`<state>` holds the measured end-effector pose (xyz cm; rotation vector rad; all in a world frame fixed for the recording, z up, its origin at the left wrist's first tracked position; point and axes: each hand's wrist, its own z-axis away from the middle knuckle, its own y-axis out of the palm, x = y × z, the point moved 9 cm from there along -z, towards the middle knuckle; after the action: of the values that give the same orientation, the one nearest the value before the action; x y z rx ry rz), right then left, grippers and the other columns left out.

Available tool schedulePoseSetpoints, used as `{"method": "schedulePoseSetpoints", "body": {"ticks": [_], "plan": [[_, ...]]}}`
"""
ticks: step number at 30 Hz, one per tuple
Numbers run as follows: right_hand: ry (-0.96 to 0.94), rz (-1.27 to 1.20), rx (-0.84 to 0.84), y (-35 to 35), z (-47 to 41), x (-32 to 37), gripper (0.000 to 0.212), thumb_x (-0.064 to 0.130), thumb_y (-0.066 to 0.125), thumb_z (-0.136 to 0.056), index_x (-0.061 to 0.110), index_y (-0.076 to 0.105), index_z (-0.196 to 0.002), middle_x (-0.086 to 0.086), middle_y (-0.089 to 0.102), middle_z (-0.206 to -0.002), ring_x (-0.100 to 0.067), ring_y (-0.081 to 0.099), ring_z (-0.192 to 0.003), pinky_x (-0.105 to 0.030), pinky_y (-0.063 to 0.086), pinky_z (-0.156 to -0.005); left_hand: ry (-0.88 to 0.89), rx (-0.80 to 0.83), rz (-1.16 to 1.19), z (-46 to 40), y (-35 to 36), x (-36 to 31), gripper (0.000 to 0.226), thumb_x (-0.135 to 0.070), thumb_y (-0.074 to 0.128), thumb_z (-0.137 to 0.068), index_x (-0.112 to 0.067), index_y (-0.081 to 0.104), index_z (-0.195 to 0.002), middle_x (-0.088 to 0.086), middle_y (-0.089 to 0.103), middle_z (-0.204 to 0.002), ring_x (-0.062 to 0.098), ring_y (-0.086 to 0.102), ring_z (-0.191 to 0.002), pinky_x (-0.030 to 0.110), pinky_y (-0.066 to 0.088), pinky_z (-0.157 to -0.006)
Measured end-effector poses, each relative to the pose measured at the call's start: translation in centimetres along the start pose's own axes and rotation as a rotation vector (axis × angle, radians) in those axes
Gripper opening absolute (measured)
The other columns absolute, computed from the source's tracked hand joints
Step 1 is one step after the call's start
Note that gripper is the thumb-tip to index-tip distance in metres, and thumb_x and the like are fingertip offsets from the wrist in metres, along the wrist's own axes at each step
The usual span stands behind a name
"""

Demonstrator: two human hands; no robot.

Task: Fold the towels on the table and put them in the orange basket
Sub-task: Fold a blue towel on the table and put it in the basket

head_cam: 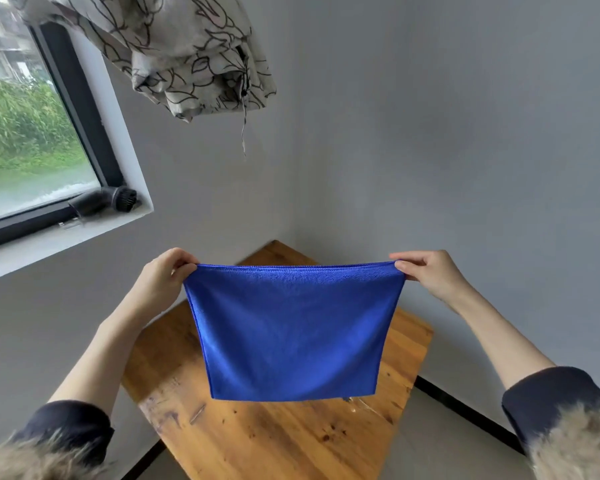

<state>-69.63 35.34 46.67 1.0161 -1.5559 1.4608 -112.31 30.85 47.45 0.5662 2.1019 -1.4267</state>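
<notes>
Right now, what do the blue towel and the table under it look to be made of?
The blue towel looks like microfibre or fine terry, judging by its matte, slightly fuzzy pile and stitched top hem. The table appears to be solid wood under a clear glossy finish: orange-brown planks with grain, dark knots and scuffs.

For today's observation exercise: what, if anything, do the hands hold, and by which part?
The blue towel: left hand and right hand each pinch a top corner.

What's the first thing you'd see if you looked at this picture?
The bright blue towel, stretched flat in the air above the wooden table. The left hand and right hand each pinch a top corner. Next, the patterned curtain bunched up high beside the window.
</notes>
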Motion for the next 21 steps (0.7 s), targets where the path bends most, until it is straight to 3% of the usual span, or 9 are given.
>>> {"method": "schedulePoseSetpoints", "body": {"ticks": [3,6,12,16,21], "plan": [[0.002,0.1,0.001,1.6,-2.8,-1.3,0.014,0.001,0.052,-0.09,0.006,0.065,-0.093,-0.015,0.066,-0.098,-0.022,0.06,-0.088,-0.037,0.048,-0.092,-0.034,0.024,-0.009,-1.0,1.8,1.2,0.014,0.0,0.051,-0.09,-0.001,0.063,-0.098,0.008,0.061,-0.094,0.022,0.051,-0.086,0.025,0.033,-0.076],[0.015,0.14,-0.021,3.0,-6.6,-2.7,0.013,0.006,0.049,-0.092,0.009,0.062,-0.096,-0.011,0.064,-0.097,-0.028,0.061,-0.095,-0.042,0.047,-0.095,-0.059,0.047,-0.045,-2.6,3.3,2.0,0.019,-0.001,0.052,-0.09,-0.001,0.066,-0.103,0.013,0.064,-0.1,0.029,0.055,-0.095,0.026,0.035,-0.08],[0.025,-0.06,-0.053,4.6,-13.7,-3.8,0.013,0.009,0.047,-0.093,0.014,0.059,-0.091,-0.007,0.062,-0.096,-0.02,0.057,-0.092,-0.039,0.046,-0.095,-0.11,-0.074,-0.056,-7.3,3.9,2.4,0.014,-0.002,0.054,-0.09,0.003,0.065,-0.097,0.018,0.064,-0.1,0.031,0.055,-0.094,0.02,0.031,-0.074],[-0.017,-0.16,-0.097,4.6,-15.9,-3.1,0.018,0.008,0.047,-0.092,0.02,0.057,-0.083,-0.002,0.061,-0.088,-0.015,0.056,-0.084,-0.034,0.047,-0.087,-0.104,-0.147,0.015,-8.9,3.6,2.4,0.013,-0.002,0.052,-0.09,0.004,0.062,-0.097,0.013,0.065,-0.097,0.026,0.057,-0.09,0.024,0.035,-0.075],[-0.017,-0.169,-0.081,5.0,-14.2,-4.9,0.023,0.007,0.047,-0.091,0.024,0.057,-0.079,0.003,0.061,-0.082,-0.011,0.056,-0.079,-0.023,0.046,-0.079,-0.113,-0.113,0.038,-6.9,5.4,3.7,0.01,-0.001,0.054,-0.089,-0.001,0.063,-0.093,0.004,0.061,-0.087,0.02,0.053,-0.082,0.023,0.034,-0.072]]}}
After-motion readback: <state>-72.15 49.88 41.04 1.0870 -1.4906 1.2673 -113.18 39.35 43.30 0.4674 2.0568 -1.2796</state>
